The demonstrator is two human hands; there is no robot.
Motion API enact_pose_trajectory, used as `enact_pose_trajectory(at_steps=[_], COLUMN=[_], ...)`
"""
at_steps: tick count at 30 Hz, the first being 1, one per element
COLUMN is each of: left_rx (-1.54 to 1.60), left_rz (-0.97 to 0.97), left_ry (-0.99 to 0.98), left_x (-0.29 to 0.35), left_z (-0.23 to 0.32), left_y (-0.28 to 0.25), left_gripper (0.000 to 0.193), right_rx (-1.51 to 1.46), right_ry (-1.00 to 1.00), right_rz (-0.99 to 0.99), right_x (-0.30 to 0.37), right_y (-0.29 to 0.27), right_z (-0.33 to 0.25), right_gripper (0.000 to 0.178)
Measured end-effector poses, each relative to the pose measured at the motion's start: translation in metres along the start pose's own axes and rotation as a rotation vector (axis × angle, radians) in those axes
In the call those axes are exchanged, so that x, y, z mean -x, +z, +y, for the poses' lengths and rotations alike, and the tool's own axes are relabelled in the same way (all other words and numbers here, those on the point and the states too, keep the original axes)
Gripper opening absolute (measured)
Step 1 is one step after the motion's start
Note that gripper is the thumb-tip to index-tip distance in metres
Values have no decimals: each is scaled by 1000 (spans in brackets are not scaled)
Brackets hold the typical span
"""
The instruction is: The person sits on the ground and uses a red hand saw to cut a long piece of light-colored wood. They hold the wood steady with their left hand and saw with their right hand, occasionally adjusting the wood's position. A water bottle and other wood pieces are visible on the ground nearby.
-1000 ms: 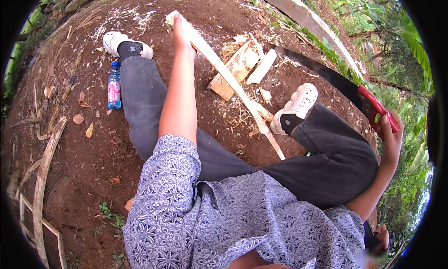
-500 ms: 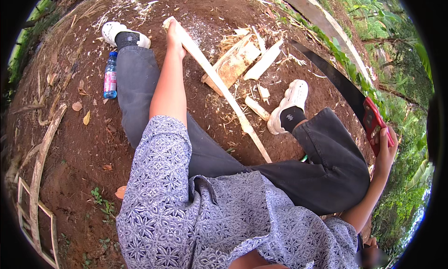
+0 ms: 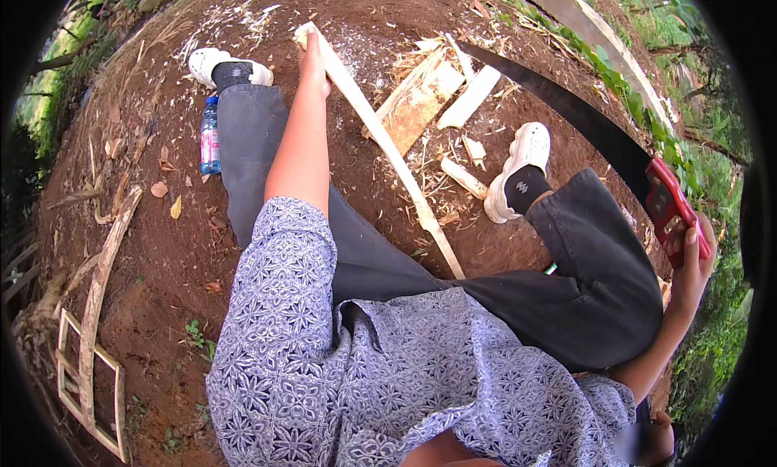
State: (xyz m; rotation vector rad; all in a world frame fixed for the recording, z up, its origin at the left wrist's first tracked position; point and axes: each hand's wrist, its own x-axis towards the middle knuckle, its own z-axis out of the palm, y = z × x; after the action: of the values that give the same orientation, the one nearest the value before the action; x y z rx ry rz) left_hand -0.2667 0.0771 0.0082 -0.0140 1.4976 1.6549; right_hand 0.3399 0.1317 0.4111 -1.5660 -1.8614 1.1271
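My left hand [image 3: 314, 70] is wrapped round the upper end of a long, pale wooden stick [image 3: 374, 125], which slants down to the right between my legs and ends close to my lap. Out at the right, my right hand [image 3: 696, 244] grips the red handle of a handsaw [image 3: 566, 109]. Its dark curved-looking blade stretches up and left, over the ground beyond my right foot, with the tip near the split wood and apart from the stick. A pale wooden block [image 3: 421, 103] lies between my feet, with a split piece of wood [image 3: 471, 97] beside it.
Wood shavings and a short piece [image 3: 464, 178] lie near my right shoe [image 3: 522, 163]. A bottle with a blue cap [image 3: 210, 139] stands by my left leg. At the left are a branch [image 3: 101, 281] and a thin wooden frame [image 3: 121, 402]. Plants border the right.
The saw has swung so its tip sits farther left and up, nearer the split wood, while its handle is farther right. The whole view has shifted slightly. My left hand keeps its hold on the stick.
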Motion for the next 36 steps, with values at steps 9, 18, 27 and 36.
enact_pose_trajectory(at_steps=[9, 18, 27, 36], left_rx=[-876, -652, -242, -382], left_rz=[386, 500, 287, 314], left_ry=[95, 53, -189, 2], left_x=[101, 228, 232, 211], left_z=[-24, -98, -138, -170], left_y=[15, 50, 39, 27], left_gripper=[104, 89, 34, 28], right_rx=[-62, -602, -646, -411], right_ry=[-41, 14, -60, -137], right_rz=[-25, -206, -283, -219], right_x=[1, -7, -13, -23], right_y=[33, 160, 331, 397], right_z=[9, -5, -55, -66], right_gripper=[32, 21, 30, 37])
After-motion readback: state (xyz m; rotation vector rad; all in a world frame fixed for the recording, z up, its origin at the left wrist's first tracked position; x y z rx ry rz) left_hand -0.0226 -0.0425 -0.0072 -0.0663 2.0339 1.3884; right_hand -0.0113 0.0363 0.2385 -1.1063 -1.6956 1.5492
